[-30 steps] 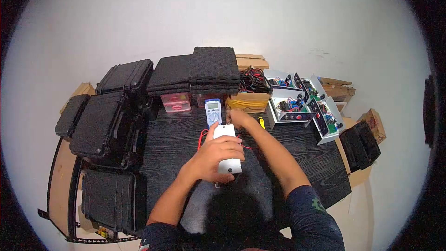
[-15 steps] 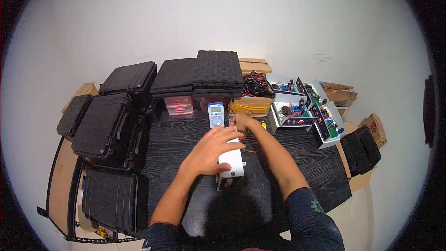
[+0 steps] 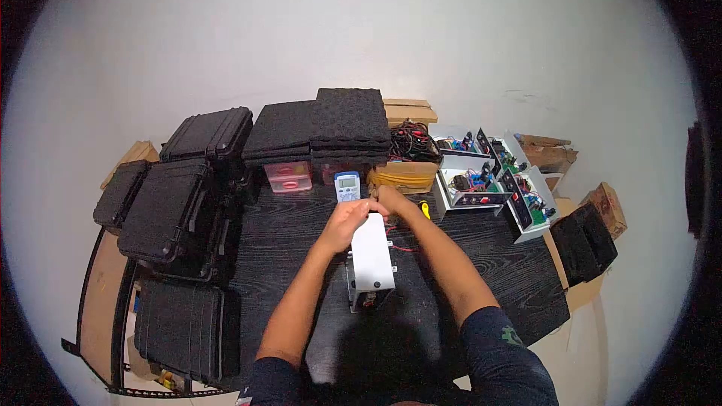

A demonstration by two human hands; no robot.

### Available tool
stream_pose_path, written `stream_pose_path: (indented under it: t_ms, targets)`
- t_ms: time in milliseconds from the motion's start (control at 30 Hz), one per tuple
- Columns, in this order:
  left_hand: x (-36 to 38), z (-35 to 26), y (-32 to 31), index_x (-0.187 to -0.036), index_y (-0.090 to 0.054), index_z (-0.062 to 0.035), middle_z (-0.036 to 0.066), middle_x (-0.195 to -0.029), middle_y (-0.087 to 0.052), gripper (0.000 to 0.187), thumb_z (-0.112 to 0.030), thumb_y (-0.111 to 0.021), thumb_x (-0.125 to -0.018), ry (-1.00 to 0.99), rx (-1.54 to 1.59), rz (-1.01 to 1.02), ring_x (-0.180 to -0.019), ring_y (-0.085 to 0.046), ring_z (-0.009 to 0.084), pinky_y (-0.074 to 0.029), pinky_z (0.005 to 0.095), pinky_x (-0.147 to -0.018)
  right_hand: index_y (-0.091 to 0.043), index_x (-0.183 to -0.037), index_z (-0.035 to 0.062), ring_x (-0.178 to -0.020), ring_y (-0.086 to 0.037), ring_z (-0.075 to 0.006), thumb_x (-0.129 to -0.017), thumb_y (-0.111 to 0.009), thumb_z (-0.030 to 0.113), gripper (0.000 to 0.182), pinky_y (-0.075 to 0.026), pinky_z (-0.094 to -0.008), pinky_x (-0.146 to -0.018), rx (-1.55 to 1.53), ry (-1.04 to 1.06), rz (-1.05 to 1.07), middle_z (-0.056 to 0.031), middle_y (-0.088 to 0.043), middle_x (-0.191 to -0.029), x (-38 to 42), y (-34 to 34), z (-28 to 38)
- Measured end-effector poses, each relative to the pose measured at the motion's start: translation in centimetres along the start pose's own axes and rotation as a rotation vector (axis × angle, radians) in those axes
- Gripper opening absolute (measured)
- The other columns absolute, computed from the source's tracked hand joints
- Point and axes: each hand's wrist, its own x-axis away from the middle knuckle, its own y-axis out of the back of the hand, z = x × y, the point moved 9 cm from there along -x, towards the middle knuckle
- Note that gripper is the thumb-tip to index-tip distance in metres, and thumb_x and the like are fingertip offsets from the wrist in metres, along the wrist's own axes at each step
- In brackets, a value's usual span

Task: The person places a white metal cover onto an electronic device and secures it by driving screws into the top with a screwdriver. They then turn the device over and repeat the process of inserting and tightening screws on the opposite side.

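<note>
The white box (image 3: 371, 252) stands on the dark table (image 3: 282, 233), its narrow length running away from the person. The left hand (image 3: 347, 224) is partly closed, fingers bent over the box's far end, probably to steady it; how firmly it grips, I cannot tell. The right hand (image 3: 391, 199) is bent inward just beyond that same end; its fingertips are hidden, so I cannot tell how far open it is or what it holds.

The meter (image 3: 347, 188) lies beyond the box, face up, likely so its display can be read from the person's seat. A red wire (image 3: 404, 249) curves out right of the box, and a yellow tool (image 3: 426, 210) lies beyond it to the right, perhaps for easy reach. Farther right of the box, open metal cases (image 3: 470, 200) expose their wiring.
</note>
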Motion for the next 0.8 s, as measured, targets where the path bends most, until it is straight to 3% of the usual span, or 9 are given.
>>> stream_pose_path:
  t_ms: [100,200,333,467,567,667,800]
  targets:
    - [-0.4,0.6,0.0,-0.112,-0.071,0.0038,0.014,-0.1,-0.075,0.06,-0.05,-0.045,-0.108,-0.049,0.108,-0.001,-0.089,-0.07,0.018,-0.056,0.0323,-0.082,-0.079,-0.09,0.0054,-0.087,-0.076,-0.0331,-0.075,-0.08,0.022,0.022,-0.058,-0.0438,-0.078,-0.021,0.023,-0.052,-0.0176,-0.078,-0.092,0.2,0.4,0.4]
    - [-0.2,0.6,-0.1,-0.113,-0.07,0.0022,0.006,-0.092,-0.071,0.055,-0.043,-0.04,-0.112,-0.083,0.148,-0.013,-0.08,-0.066,0.012,-0.052,0.0271,-0.074,-0.08,-0.09,0.0056,-0.088,-0.076,-0.0347,-0.074,-0.08,0.021,0.022,-0.058,-0.0446,-0.08,0.007,0.013,-0.047,-0.0188,-0.078,-0.093,0.9,0.9,0.9]
    - [-0.3,0.4,-0.2,-0.11,-0.071,0.0018,0.006,-0.092,-0.071,0.061,-0.048,-0.036,-0.112,-0.032,0.148,-0.012,-0.082,-0.066,0.0124,-0.052,0.0279,-0.075,-0.08,-0.089,0.0055,-0.089,-0.076,-0.0377,-0.074,-0.08,0.021,0.022,-0.059,-0.0462,-0.081,0.032,-0.073,-0.068,-0.0211,-0.078,-0.093,0.7,0.8,0.4]
    - [-0.2,1.4,0.0,-0.109,-0.072,0.0023,0.008,-0.094,-0.072,0.071,-0.056,-0.032,-0.11,0.038,0.119,-0.006,-0.085,-0.068,0.0152,-0.054,0.0294,-0.08,-0.08,-0.087,0.0048,-0.089,-0.075,-0.0417,-0.076,-0.079,0.022,0.02,-0.058,-0.049,-0.08,0.021,-0.021,-0.123,-0.0249,-0.076,-0.091,1.1,1.5,0.6]
    - [-0.4,2.4,0.3,-0.11,-0.072,0.0022,0.01,-0.096,-0.073,0.077,-0.062,-0.03,-0.109,0.045,0.121,0.011,-0.087,-0.069,0.0167,-0.055,0.0303,-0.08,-0.079,-0.092,0.0033,-0.084,-0.077,-0.0339,-0.083,-0.075,0.017,0.017,-0.058,-0.0438,-0.077,0.014,-0.015,-0.2,-0.0205,-0.078,-0.091,2.5,3.5,1.8]
    - [-0.4,1.9,0.1,-0.108,-0.072,-0.0002,0.006,-0.092,-0.072,0.076,-0.06,-0.025,-0.111,0.041,0.161,0.001,-0.081,-0.066,0.0141,-0.053,0.0287,-0.075,-0.076,-0.1,0.0012,-0.085,-0.075,-0.0212,-0.093,-0.07,0.01,0.013,-0.058,-0.0356,-0.077,-0.557,0.109,-0.406,-0.0111,-0.079,-0.096,5.0,6.7,3.0]
    - [-0.2,2.5,0.1,-0.109,-0.071,-0.0026,0.005,-0.089,-0.071,0.076,-0.061,-0.022,-0.111,0.077,0.264,0.011,-0.078,-0.066,0.0129,-0.053,0.0282,-0.073,-0.073,-0.109,-0.0016,-0.094,-0.068,-0.0103,-0.1,-0.068,0.007,0.013,-0.055,-0.0284,-0.082,-0.803,0.267,-0.491,-0.0024,-0.075,-0.097,9.7,11.3,7.4]
